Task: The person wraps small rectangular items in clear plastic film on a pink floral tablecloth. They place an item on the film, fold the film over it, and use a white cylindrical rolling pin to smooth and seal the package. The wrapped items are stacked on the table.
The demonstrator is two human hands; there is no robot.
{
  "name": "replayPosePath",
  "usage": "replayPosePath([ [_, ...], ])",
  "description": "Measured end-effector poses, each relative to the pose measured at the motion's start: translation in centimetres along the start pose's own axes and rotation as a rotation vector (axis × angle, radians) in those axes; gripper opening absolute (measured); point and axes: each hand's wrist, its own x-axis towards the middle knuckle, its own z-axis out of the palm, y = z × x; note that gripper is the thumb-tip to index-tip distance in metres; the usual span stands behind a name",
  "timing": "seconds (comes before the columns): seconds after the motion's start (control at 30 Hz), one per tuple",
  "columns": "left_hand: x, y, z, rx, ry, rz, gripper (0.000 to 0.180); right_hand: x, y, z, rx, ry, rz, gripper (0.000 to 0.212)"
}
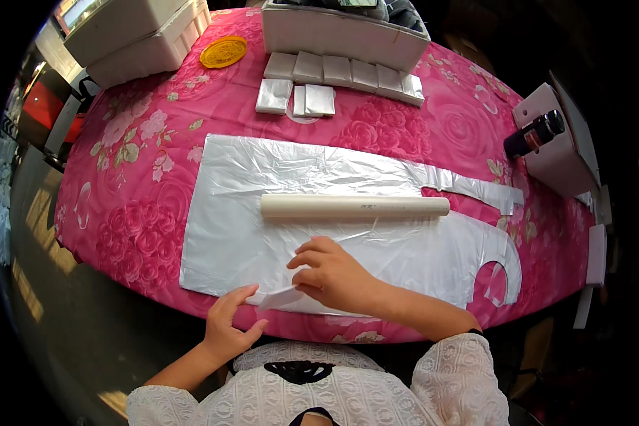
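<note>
A thin, shiny white plastic apron (227, 234) with cut-out curves and strap ends at the right lies flat on the table. Across its middle rests a cream-coloured tube (355, 206). My right hand (330, 273) is closed over the apron's near part, fingers pinching a small raised white flap (280, 297). Whether that flap belongs to the apron or is a separate piece, I cannot tell. At the near edge my left hand (227, 323) is open, thumb and fingers apart, close to the flap's left end and holding nothing.
Folded white packets (323, 69) line up before a white foam box (341, 32) at the back. More foam boxes (138, 42) and a yellow plate (224, 52) stand far left. At right are a dark bottle (534, 135) and a carton (557, 149). A pink floral cloth (138, 241) covers the table.
</note>
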Motion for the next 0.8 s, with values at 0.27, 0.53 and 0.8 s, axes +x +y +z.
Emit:
replayPosePath([
  [0.27,2.7,-0.8,1.4,-0.222,-0.003,-0.065,0.053,11.1,19.9,-9.6,0.515,0.648,0.753,0.023],
  [0.53,2.4,-0.9,1.6,-0.172,-0.074,-0.064,0.056,15.0,23.6,-8.5,-0.208,0.533,0.948,0.047],
  [0.8,1.9,-0.7,1.9,-0.159,-0.064,-0.010,0.052,15.6,21.0,-8.1,-0.269,0.491,0.873,0.046],
])
